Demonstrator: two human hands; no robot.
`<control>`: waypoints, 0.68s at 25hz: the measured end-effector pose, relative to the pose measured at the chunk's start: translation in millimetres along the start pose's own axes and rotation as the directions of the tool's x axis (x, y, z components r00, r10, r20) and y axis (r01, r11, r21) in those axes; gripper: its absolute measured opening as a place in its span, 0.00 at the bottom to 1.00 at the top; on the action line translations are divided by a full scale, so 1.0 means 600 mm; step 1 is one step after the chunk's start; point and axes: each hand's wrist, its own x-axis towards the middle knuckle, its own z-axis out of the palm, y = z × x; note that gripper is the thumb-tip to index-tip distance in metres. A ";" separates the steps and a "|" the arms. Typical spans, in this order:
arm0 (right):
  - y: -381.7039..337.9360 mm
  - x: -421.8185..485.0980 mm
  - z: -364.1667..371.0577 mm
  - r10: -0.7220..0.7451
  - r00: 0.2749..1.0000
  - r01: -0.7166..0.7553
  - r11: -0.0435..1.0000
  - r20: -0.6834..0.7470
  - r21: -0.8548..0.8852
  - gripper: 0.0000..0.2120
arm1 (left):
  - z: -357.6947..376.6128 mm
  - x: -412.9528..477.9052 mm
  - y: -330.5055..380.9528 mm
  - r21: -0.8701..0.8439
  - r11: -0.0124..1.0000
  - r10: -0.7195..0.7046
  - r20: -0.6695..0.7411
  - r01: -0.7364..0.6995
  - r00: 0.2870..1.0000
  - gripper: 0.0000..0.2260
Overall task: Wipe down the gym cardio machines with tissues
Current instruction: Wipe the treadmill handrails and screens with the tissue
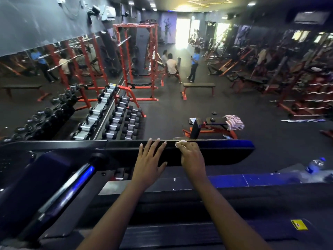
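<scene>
A black cardio machine console (pixel 225 154) runs across the middle of the head view, its right end lit blue. My left hand (pixel 149 159) lies flat on its top with fingers spread and nothing in it. My right hand (pixel 191 156) is curled over the top edge just to the right, pressing a white tissue (pixel 181 143) against the console; only a bit of the tissue shows past my fingertips. The machine's dark belt (pixel 180 231) stretches below my forearms.
A dark handrail with a blue glint (pixel 72 188) slants at lower left. A water bottle (pixel 315 164) rests at the right. Beyond the console are a dumbbell rack (pixel 115 116), a bench with a striped cloth (pixel 234 121), red racks and several people.
</scene>
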 end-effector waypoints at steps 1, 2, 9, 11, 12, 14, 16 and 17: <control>0.025 -0.005 -0.012 0.038 0.999 -0.038 0.999 -0.019 -0.031 0.18 | 0.007 0.013 0.021 -0.007 0.999 0.052 0.008 -0.052 0.999 0.28; 0.053 -0.009 -0.026 0.072 0.997 -0.075 0.996 -0.040 -0.057 0.18 | 0.014 0.027 0.043 -0.006 0.995 0.100 0.017 -0.100 0.995 0.28; 0.212 -0.021 -0.105 0.236 0.967 -0.248 0.958 -0.099 -0.140 0.17 | 0.054 0.119 0.185 -0.015 0.958 0.286 0.089 -0.285 0.954 0.27; 0.253 -0.019 -0.126 0.279 0.953 -0.294 0.946 -0.119 -0.137 0.16 | 0.063 0.133 0.211 0.003 0.952 0.302 0.122 -0.305 0.945 0.27; 0.269 -0.016 -0.134 0.330 0.934 -0.346 0.931 -0.135 -0.116 0.16 | 0.067 0.136 0.215 0.012 0.952 0.302 0.135 -0.306 0.944 0.27; 0.283 -0.009 -0.138 0.379 0.909 -0.393 0.918 -0.173 -0.057 0.14 | 0.073 0.132 0.216 0.043 0.950 0.301 0.148 -0.310 0.942 0.28; 0.264 -0.011 -0.124 0.281 0.950 -0.289 0.956 -0.139 -0.048 0.13 | 0.077 0.131 0.216 0.055 0.948 0.303 0.138 -0.313 0.943 0.28; 0.254 -0.018 -0.115 0.213 0.968 -0.222 0.973 -0.129 -0.058 0.13 | 0.079 0.131 0.216 0.051 0.950 0.298 0.134 -0.307 0.945 0.28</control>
